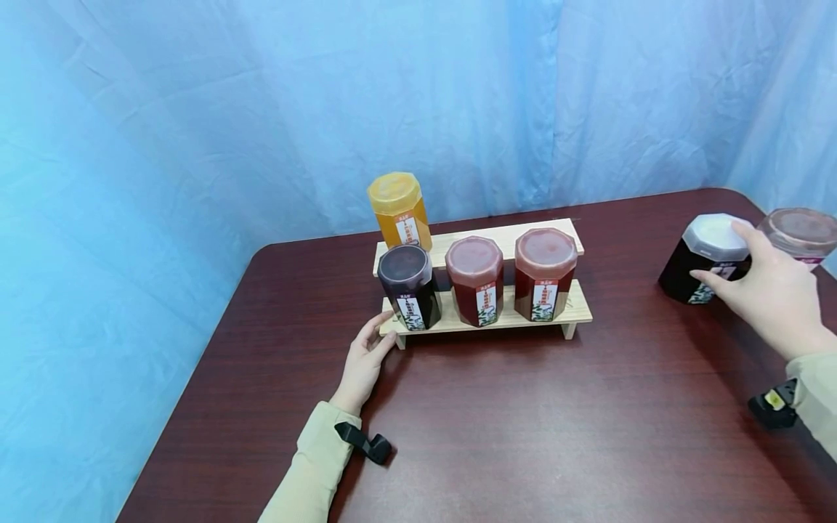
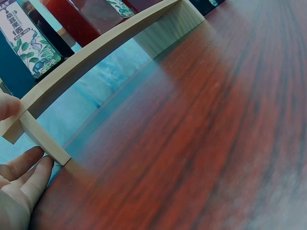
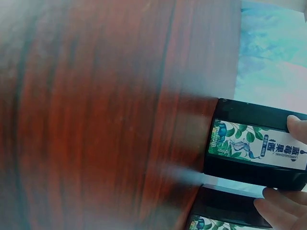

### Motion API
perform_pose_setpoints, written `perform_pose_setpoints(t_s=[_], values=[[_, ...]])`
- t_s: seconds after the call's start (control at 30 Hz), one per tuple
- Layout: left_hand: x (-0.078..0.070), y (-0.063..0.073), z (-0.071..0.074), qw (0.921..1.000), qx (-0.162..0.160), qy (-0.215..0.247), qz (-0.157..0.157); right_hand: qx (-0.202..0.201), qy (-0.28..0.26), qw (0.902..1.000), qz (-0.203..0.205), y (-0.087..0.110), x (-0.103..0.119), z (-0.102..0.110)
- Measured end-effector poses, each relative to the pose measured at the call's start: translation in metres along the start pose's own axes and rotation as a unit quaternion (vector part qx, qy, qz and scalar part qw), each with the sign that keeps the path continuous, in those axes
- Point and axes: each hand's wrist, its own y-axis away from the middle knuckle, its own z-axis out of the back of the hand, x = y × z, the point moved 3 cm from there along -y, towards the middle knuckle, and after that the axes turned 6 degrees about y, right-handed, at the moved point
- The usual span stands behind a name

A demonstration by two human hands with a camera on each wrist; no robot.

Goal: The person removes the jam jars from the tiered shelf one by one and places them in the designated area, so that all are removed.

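Observation:
My right hand [image 1: 771, 287] grips a dark jam jar [image 1: 683, 265] with a whitish lid at the table's right side, thumb on its label side and fingers across the far side. In the right wrist view the same jar [image 3: 249, 165] has its base close to the tabletop. Another jar [image 1: 801, 229] with a clear lid is partly hidden behind that hand. My left hand [image 1: 360, 363] holds the left end of a two-step wooden rack [image 1: 578, 309]; in the left wrist view the fingers touch the rack's leg [image 2: 45, 139]. Another dark jar [image 1: 408, 287] stands just above that hand.
Two red jam jars [image 1: 475, 280] [image 1: 546, 272] share the rack's lower step with the dark one. At the upper step's left end stands a yellow jar [image 1: 399, 207]. Blue curtain [image 1: 418, 109] hangs behind the dark wooden table [image 1: 523, 421].

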Motion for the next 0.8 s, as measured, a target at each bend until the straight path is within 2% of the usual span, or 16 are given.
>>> perform_pose_setpoints(t_s=[0.13, 0.43, 0.8], values=[[-0.0001, -0.0002, 0.0000, 1.0000, -0.001, 0.001, -0.001, -0.002, 0.000, 1.0000, 0.006, -0.0009, -0.0012, 0.0000], [0.0005, -0.0006, 0.0000, 1.0000, -0.003, -0.004, -0.006, 0.027, 0.011, 0.9996, 0.001, 0.0001, -0.0026, -0.0012], [0.0016, -0.0014, 0.0007, 1.0000, -0.003, -0.007, -0.006, 0.062, -0.014, 0.9975, -0.031, -0.0008, 0.0030, 0.0078]])
